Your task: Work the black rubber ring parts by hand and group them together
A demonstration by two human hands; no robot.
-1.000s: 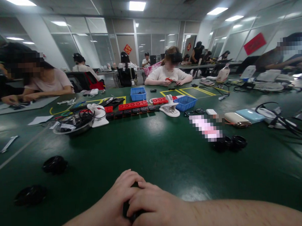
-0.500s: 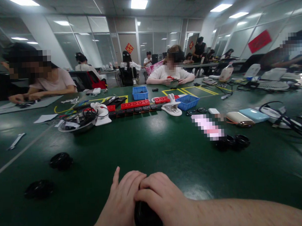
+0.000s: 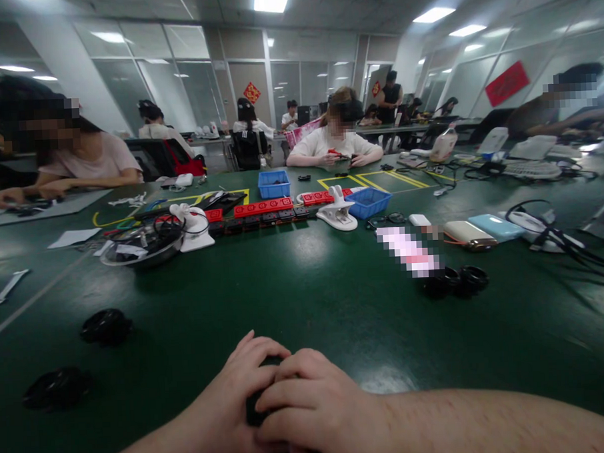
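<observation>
At the near edge of the table, my left hand and my right hand are both closed around a glossy black part. The fingers cover most of it, so its full shape is hidden. My right fingers curl over its top, while the left hand wraps its far left side. To the left on the green table lie two black ring-shaped parts, one farther back and one nearer. Another pair of black ring-shaped parts sits to the right.
Across the middle stand a metal bowl of small items, red power strips, a white clip base and blue trays. Power banks and cables lie at right. A co-worker sits opposite, another at left.
My left hand has shifted and its fingers are drawn in closer around the black part. Both hands have turned the part somewhat. The view has swung slightly right.
</observation>
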